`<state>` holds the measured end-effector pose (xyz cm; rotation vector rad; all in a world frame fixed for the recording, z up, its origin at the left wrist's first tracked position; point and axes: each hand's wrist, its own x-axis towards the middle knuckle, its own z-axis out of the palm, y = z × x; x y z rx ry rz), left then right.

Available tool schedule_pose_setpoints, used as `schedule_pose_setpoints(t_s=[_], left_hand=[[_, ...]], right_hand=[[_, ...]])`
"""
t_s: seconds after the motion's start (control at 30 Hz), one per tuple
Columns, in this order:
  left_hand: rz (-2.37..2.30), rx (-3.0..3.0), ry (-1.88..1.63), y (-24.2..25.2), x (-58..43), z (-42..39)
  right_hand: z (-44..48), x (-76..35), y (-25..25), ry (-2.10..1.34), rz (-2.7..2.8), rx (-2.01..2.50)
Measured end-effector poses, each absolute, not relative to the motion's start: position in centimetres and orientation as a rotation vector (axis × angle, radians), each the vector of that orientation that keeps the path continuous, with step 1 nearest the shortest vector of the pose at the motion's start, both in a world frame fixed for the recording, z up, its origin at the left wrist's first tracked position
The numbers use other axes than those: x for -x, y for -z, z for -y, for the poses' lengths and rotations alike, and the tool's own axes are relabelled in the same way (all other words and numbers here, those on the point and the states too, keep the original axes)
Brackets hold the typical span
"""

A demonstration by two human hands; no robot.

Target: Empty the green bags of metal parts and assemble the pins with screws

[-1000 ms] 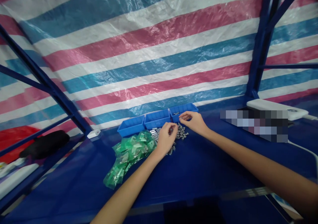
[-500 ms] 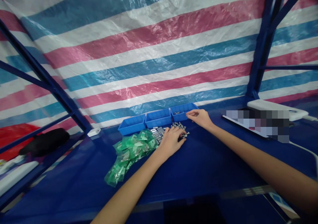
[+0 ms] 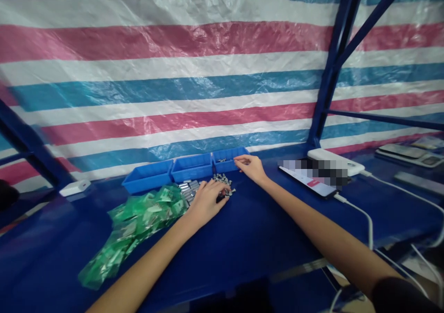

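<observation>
Blue bench (image 3: 249, 253) here: green packets (image 3: 147, 211) at eight o'clock, a blue bin (image 3: 225, 166) at twelve! Right hand (image 3: 252, 167) at two, fingers bunched, whether pinching I can't tell; left hand (image 3: 207, 200) at seven, spread over metal fasteners (image 3: 225, 180), dial centre.

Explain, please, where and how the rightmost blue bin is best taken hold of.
I'd take the rightmost blue bin by the rim at its right end, from the right and above: the middle bin crowds its left end, and small metal parts lie before its front. The right hand, on that side, seems better placed.
</observation>
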<state>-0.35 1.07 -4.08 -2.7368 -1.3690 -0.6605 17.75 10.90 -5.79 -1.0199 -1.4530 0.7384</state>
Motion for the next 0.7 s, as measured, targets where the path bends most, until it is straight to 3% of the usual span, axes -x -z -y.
schedule_pose_setpoints(t_s=[0.27,0.7], left_hand=[[1.341,2.756,0.674,3.7,-0.4,-0.4],[1.334,2.860,0.664,4.0,-1.0,0.6]], right_hand=[[-11.2,-17.7,5.7,-0.502,1.552,1.004],[-10.9,-17.9,4.9,-0.498,1.644,1.087]])
